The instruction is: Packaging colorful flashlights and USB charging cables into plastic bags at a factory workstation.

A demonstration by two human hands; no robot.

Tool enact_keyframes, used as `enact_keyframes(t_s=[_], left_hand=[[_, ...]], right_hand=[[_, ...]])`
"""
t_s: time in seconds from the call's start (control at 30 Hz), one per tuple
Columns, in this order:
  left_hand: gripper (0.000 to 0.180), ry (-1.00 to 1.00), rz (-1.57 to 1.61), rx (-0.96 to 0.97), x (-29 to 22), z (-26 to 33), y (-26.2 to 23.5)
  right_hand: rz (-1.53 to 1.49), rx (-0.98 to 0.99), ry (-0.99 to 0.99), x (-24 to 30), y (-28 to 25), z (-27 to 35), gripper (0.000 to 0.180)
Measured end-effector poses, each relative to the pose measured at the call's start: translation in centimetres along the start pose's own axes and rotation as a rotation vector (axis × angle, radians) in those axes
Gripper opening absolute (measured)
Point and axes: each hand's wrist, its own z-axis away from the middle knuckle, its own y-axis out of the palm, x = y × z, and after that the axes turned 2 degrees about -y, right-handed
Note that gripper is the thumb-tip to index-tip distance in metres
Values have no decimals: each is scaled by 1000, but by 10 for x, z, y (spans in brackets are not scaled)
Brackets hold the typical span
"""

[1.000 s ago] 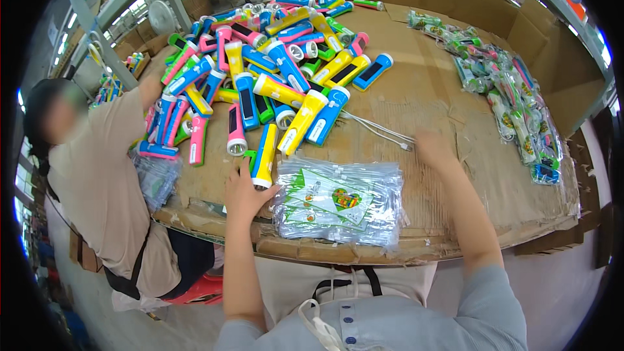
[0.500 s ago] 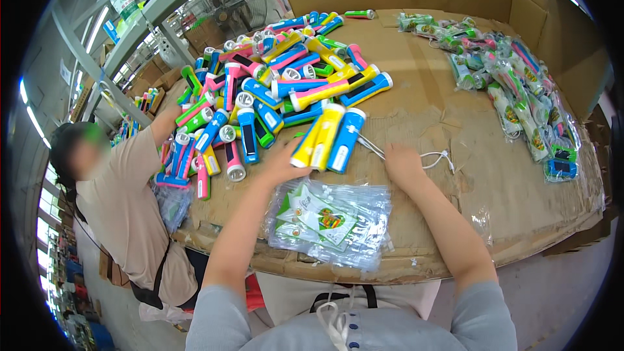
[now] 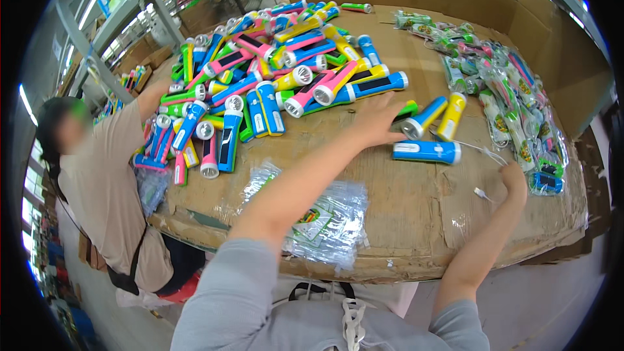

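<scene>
Blue flashlight (image 3: pixel 426 152): swept right, paralleling tabletop's (image 3: pixel 409 214) front edge!
Left hand (image 3: pixel 378 122): nearer, just leftward, spread, nothing clearly gripped

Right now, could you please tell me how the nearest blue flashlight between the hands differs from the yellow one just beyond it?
The blue flashlight lies crosswise; the yellow flashlight runs roughly front to back. The blue one's white rim is at its right end, the yellow one's at its far end. Both are similarly shaped.
</scene>
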Motion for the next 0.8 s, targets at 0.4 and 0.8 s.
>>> enact_keyframes(t_s=[0.4, 0.8], left_hand=[[101, -1053, -248, -100, 154, 261, -169], [79, -824, -31, 118, 179, 166, -115]], right_hand=[[-66, -180, -629, 168, 36, 68, 56], [-177, -299, -739, 205, 52, 67, 34]])
